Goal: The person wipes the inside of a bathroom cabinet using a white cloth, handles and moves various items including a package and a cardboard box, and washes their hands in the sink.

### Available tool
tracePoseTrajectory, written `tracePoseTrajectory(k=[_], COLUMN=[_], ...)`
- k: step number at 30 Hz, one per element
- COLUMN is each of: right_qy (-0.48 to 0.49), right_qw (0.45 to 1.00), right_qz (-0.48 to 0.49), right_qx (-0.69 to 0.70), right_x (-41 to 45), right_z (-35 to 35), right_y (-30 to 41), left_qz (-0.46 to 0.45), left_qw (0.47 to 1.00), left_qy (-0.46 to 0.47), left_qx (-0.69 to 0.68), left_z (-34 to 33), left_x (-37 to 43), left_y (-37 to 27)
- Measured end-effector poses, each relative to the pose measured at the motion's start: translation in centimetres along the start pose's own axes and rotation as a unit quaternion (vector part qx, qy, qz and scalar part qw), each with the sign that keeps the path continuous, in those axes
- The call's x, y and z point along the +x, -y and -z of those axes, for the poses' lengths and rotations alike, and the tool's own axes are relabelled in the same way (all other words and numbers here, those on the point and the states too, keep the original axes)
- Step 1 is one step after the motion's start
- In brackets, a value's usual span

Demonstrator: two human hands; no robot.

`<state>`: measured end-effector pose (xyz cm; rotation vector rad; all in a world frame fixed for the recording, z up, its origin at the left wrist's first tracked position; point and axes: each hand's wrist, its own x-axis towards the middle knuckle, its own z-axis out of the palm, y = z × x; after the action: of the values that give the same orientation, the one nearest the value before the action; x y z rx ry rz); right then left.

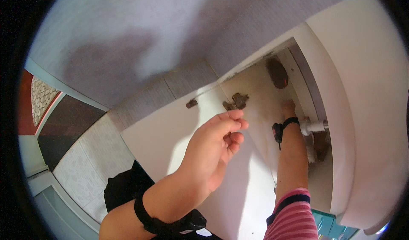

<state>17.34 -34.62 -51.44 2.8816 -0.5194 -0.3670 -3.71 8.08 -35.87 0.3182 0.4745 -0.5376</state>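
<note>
My left hand is raised in front of an open white cabinet door, its fingers curled and thumb against the index finger. Nothing shows between them. Just beyond the fingertips is a rusty cabinet hinge. Inside the white cabinet, my right hand reaches low towards the back wall. It is dim and blurred there, so its fingers and anything in them cannot be made out. Close to the right wrist runs a white pipe. Farther in is a dark oval shape, perhaps an opening.
A pale rounded basin or counter edge overhangs the cabinet on the right. Another rusty metal fitting sits on the door. Grey tiled wall borders the far side. Black straps with small boxes circle both wrists. A doorway threshold lies left.
</note>
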Motion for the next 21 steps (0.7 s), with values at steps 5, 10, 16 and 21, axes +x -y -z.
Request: tracePoseTrajectory(k=[5, 10, 16, 21], right_qy=[-0.067, -0.097, -0.048, 0.024], right_qw=[0.925, 0.868, 0.989, 0.985], right_qz=[0.24, 0.476, 0.085, 0.021], right_qx=[0.285, 0.107, -0.112, -0.169], right_x=[-10.5, -13.8, -4.8, 0.9], right_z=[-0.8, -3.0, -2.9, -4.5], right_y=[8.5, 9.1, 3.7, 3.7], left_qz=[-0.005, -0.015, -0.024, -0.065], left_qw=[1.0, 1.0, 1.0, 0.997], left_qy=[0.001, 0.002, 0.0, -0.037], left_qx=[0.006, 0.005, -0.004, -0.006], left_z=[0.7, 1.9, 1.8, 3.0], left_x=[0.2, 1.2, 1.2, 1.9], left_y=[1.2, 1.3, 0.2, -0.7])
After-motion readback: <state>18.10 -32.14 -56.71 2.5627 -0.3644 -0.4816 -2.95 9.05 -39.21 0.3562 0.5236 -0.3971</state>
